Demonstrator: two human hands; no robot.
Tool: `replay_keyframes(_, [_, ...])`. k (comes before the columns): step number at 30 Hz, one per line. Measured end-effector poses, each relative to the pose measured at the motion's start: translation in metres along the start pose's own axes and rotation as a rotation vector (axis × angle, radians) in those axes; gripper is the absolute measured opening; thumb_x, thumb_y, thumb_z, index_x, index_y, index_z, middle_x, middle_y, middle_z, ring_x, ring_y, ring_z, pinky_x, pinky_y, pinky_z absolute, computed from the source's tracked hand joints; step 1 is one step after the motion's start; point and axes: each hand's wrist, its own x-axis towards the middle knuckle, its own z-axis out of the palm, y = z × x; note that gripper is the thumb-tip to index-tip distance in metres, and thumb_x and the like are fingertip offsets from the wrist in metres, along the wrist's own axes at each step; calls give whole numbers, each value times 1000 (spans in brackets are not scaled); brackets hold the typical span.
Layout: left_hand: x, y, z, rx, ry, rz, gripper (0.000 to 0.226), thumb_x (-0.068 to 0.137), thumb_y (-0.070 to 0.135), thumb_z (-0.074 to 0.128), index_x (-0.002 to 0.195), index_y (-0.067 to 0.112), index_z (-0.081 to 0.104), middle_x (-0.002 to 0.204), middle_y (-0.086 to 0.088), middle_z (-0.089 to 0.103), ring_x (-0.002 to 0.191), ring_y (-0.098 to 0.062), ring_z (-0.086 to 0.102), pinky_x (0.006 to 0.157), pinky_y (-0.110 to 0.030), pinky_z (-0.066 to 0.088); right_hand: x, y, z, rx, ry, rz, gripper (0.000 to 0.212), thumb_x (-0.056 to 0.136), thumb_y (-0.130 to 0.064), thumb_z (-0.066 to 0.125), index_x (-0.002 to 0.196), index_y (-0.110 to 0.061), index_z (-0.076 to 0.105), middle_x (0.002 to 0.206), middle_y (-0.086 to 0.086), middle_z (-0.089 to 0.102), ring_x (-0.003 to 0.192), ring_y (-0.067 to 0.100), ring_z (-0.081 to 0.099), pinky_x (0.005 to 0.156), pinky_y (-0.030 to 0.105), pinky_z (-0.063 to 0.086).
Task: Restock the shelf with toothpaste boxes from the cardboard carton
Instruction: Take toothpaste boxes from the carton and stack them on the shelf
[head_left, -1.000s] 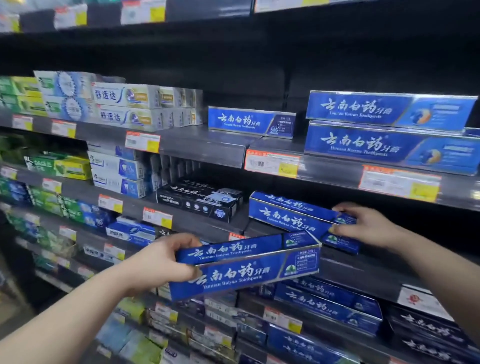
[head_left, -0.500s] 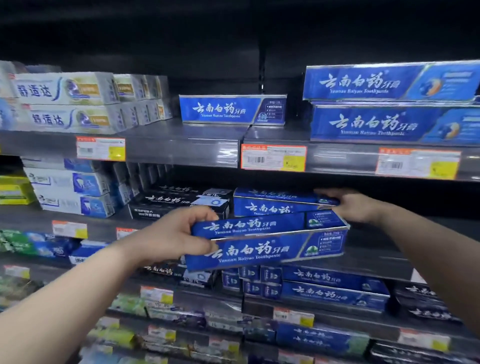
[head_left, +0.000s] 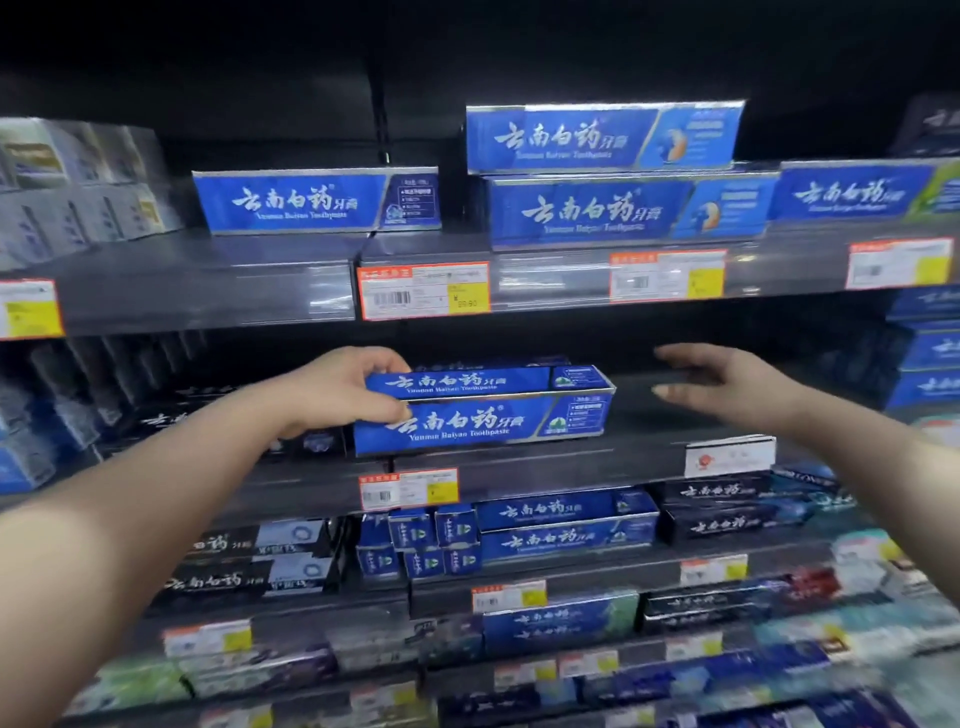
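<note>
Toothpaste box (head_left: 483, 426) long axis left-right, L hand (head_left: 337, 389) gripping.

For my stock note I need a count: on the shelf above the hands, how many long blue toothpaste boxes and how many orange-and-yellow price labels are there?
Long blue cardboard toothpaste boxes: 4
Orange-and-yellow paper price labels: 4
Total: 8
A blurred dark box at the far right is left out.

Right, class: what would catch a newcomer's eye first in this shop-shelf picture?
The blue toothpaste boxes gripped by the left hand at the middle shelf's centre. To their right, the right hand hovers open, holding nothing. Above, orange-and-yellow price tags line the upper shelf edge.
</note>
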Motion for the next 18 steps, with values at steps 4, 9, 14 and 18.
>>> replay_keyframes(4, [5,-3,0,35,-11,-14,59,41,40,67,96,20,63,102,-12,71,84,-20,66,88,-41,52,-5,3,5,8,-20,32,52,82,-18,66,131,-14,48,117,1,54,111,16,51,97,25,38])
replay_keyframes(9, [11,-10,4,102,-21,-32,33,71,19,73,101,25,59,102,-2,68,88,-18,63,76,-23,49,3,-3,19,23,-63,33,54,82,-20,66,132,-16,47,124,4,54,107,14,53,90,23,39])
replay_keyframes(14, [17,-20,10,450,72,16,73,65,47,71,128,17,54,112,4,42,111,-11,44,99,-20,32,11,-9,32,31,-126,29,58,81,-19,67,134,-14,44,130,10,53,109,14,52,92,24,40])
replay_keyframes(18, [14,-26,8,531,223,44,64,64,51,73,122,25,61,119,-1,51,122,-21,43,105,-36,37,16,-8,38,58,-163,59,62,80,-19,69,135,-15,42,129,8,53,110,18,53,93,27,44])
